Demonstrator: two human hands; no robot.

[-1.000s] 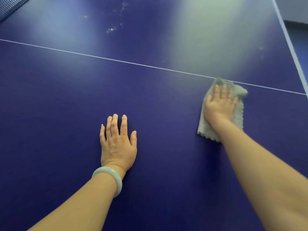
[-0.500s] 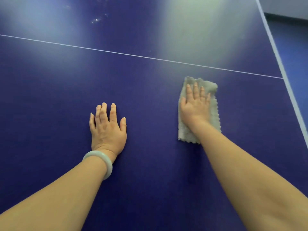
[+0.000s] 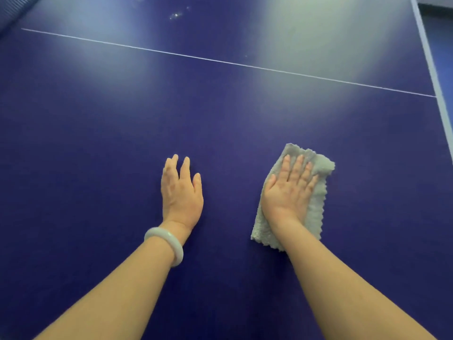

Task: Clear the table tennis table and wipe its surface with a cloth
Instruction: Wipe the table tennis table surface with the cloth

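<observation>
The dark blue table tennis table point(image 3: 98, 133) fills the view, with a thin white centre line point(image 3: 220, 60) running across it. A folded grey cloth point(image 3: 316, 209) lies flat on the surface at the right. My right hand point(image 3: 289, 192) presses palm-down on the cloth, fingers spread, covering its middle. My left hand point(image 3: 180, 192) rests flat on the bare table to the left of the cloth, holding nothing, with a pale bangle point(image 3: 165, 246) on its wrist.
White smudges point(image 3: 175, 15) mark the far part of the table. The white-edged right side of the table point(image 3: 438, 94) runs down the right, with blue floor beyond. A strip of the net point(image 3: 14, 11) shows at the top left corner.
My right hand has pulled the cloth back from the centre line toward me. My left hand stays flat on the table.
</observation>
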